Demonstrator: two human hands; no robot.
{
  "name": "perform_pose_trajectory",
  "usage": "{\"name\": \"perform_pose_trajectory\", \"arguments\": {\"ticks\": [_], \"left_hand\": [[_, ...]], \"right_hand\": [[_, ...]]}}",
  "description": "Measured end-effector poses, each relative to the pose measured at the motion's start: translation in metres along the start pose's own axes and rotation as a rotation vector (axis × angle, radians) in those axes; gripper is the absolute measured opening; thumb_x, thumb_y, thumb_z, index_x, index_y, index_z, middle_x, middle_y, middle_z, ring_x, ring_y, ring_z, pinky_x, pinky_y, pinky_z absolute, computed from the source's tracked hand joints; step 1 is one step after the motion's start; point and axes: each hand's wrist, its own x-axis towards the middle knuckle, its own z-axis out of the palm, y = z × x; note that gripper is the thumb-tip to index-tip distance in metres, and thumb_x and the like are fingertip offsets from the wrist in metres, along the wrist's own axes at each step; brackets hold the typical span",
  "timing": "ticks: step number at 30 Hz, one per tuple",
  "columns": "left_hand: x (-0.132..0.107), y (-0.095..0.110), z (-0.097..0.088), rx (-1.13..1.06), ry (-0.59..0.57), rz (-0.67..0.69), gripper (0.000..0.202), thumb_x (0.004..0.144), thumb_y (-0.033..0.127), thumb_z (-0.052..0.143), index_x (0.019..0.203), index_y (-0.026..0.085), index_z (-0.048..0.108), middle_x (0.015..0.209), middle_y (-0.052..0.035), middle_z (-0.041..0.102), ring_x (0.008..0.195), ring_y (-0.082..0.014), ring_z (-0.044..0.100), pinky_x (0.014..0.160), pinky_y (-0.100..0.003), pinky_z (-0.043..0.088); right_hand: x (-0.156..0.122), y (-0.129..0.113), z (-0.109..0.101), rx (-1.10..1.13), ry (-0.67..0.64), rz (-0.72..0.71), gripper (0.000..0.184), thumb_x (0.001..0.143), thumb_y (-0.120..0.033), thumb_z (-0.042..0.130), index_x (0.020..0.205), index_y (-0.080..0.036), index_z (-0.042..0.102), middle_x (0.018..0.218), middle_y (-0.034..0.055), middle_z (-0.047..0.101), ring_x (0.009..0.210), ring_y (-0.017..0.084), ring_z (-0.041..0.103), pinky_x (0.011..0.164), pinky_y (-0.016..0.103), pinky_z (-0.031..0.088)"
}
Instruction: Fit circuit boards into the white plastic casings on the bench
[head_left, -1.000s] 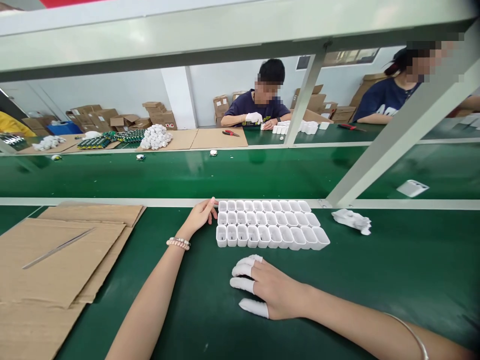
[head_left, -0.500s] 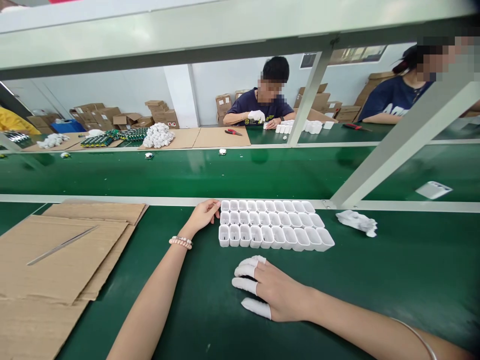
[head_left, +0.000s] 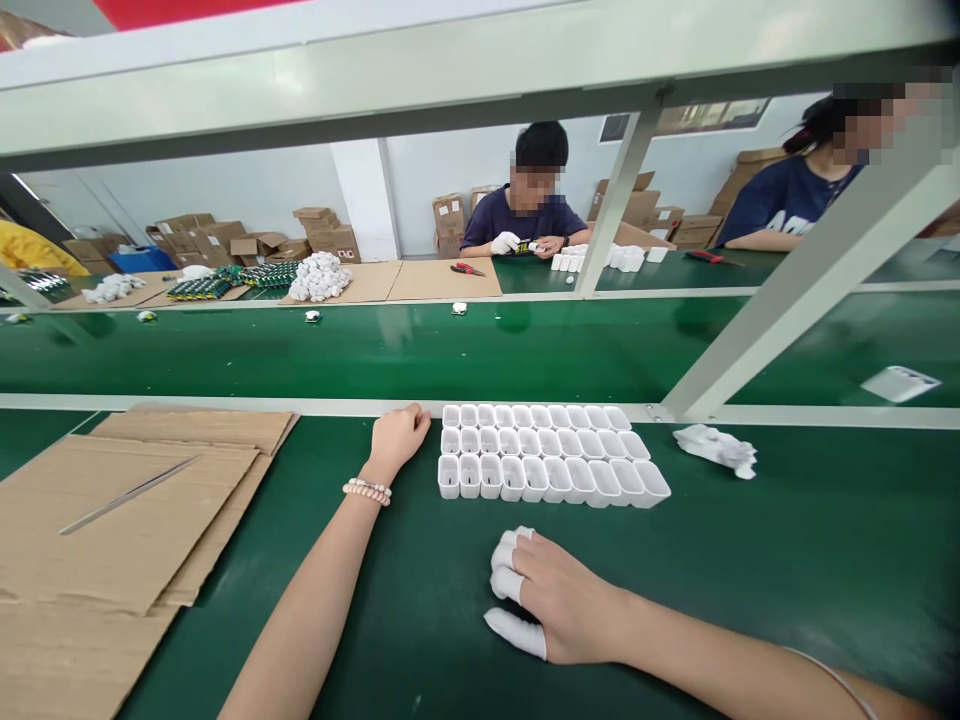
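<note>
Three rows of small white plastic cups (head_left: 525,472) stand close together on the green bench top (head_left: 420,600). Several at the left end show a small dark mark inside. My left hand (head_left: 400,440), a beaded bracelet at the wrist, rests just left of the back row, apart from it. Its fingers are curled into a fist, and no object shows in it. Nearer to me, below the cups, my right hand (head_left: 551,600) lies palm down on the bench. White finger cots cover its digits; the fingers are bent, the thumb stands apart, and nothing is held.
Left are cardboard sheets (head_left: 202,510) with a thin metal strip (head_left: 127,495) on top. A crumpled white cloth (head_left: 716,450) lies right of the cups. Behind the bench edge, a green conveyor belt (head_left: 375,360) carries small parts. Two people sit across, beyond a slanted post (head_left: 795,270).
My left hand has drawn slightly away from the cups and curled closed. My right fingers have bent inward, and the hand has shifted slightly. Parts on the belt have moved right.
</note>
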Motion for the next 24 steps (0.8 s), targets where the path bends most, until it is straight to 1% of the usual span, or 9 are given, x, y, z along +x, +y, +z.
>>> {"name": "perform_pose_trajectory", "arguments": {"ticks": [2,4,7,10,12,14,16,19,24], "left_hand": [[0.0006,0.0011,0.0007,0.088,-0.020,0.017,0.029,0.090,0.037,0.042,0.069,0.019,0.053,0.061,-0.0053,0.057,0.062,-0.0211,0.057,0.058,-0.028,0.029],[0.0009,0.0027,0.0005,0.157,-0.040,0.034,0.027,0.090,0.035,0.042,0.073,0.019,0.055,0.064,-0.0053,0.060,0.064,-0.0210,0.058,0.059,-0.028,0.030],[0.0009,0.0048,-0.0009,0.231,-0.061,0.046,0.028,0.092,0.035,0.039,0.076,0.019,0.056,0.068,-0.0053,0.063,0.066,-0.0209,0.060,0.060,-0.028,0.032],[0.0006,0.0057,-0.0018,0.277,-0.070,0.049,0.029,0.093,0.035,0.037,0.078,0.019,0.056,0.069,-0.0052,0.065,0.066,-0.0201,0.061,0.059,-0.027,0.032],[0.0002,0.0057,-0.0018,0.297,-0.071,0.053,0.030,0.094,0.035,0.037,0.078,0.019,0.056,0.070,-0.0051,0.065,0.066,-0.0199,0.061,0.059,-0.027,0.032],[-0.0002,0.0057,-0.0016,0.311,-0.072,0.057,0.030,0.094,0.035,0.037,0.078,0.019,0.056,0.069,-0.0048,0.065,0.066,-0.0199,0.061,0.057,-0.027,0.031],[-0.0005,0.0057,-0.0015,0.320,-0.074,0.063,0.029,0.094,0.035,0.036,0.078,0.019,0.056,0.069,-0.0043,0.065,0.065,-0.0200,0.061,0.056,-0.028,0.030],[-0.0003,0.0061,-0.0018,0.328,-0.075,0.070,0.029,0.094,0.034,0.036,0.078,0.019,0.056,0.068,-0.0041,0.065,0.064,-0.0196,0.061,0.056,-0.028,0.029],[0.0006,0.0062,-0.0021,0.331,-0.076,0.075,0.029,0.095,0.034,0.036,0.078,0.019,0.055,0.069,-0.0039,0.065,0.063,-0.0187,0.061,0.054,-0.027,0.028]], "right_hand": [[-0.0005,0.0015,0.0018,-0.012,-0.059,0.015,0.027,0.092,-0.037,0.047,0.076,-0.016,0.052,0.079,0.0054,0.054,0.071,0.017,0.043,0.065,0.032,0.034],[-0.0006,0.0031,0.0020,-0.010,-0.103,0.023,0.026,0.093,-0.038,0.046,0.078,-0.017,0.051,0.080,0.0046,0.054,0.073,0.017,0.043,0.066,0.032,0.034],[-0.0007,0.0042,0.0010,-0.006,-0.119,0.029,0.024,0.094,-0.037,0.045,0.080,-0.017,0.051,0.081,0.0043,0.055,0.074,0.017,0.043,0.068,0.032,0.033],[-0.0006,0.0034,0.0002,0.019,-0.097,0.031,0.021,0.093,-0.035,0.046,0.082,-0.017,0.051,0.083,0.0044,0.055,0.074,0.017,0.043,0.069,0.031,0.032],[-0.0006,0.0022,0.0000,0.037,-0.053,0.037,0.020,0.093,-0.034,0.047,0.083,-0.017,0.051,0.082,0.0042,0.055,0.073,0.017,0.043,0.068,0.030,0.032],[-0.0008,0.0009,0.0004,0.035,0.013,0.048,0.021,0.093,-0.034,0.048,0.080,-0.017,0.050,0.077,0.0033,0.054,0.069,0.016,0.041,0.067,0.029,0.031],[-0.0012,0.0000,0.0014,0.015,0.060,0.053,0.027,0.093,-0.036,0.048,0.074,-0.017,0.048,0.069,0.0011,0.051,0.064,0.014,0.037,0.064,0.028,0.029],[-0.0015,0.0006,0.0033,-0.028,0.047,0.028,0.034,0.093,-0.040,0.047,0.066,-0.018,0.043,0.060,-0.0020,0.043,0.059,0.013,0.033,0.060,0.028,0.026],[-0.0013,0.0040,0.0046,-0.037,0.014,-0.001,0.035,0.093,-0.037,0.047,0.065,-0.019,0.038,0.059,-0.0036,0.039,0.058,0.012,0.030,0.060,0.028,0.025]]}}
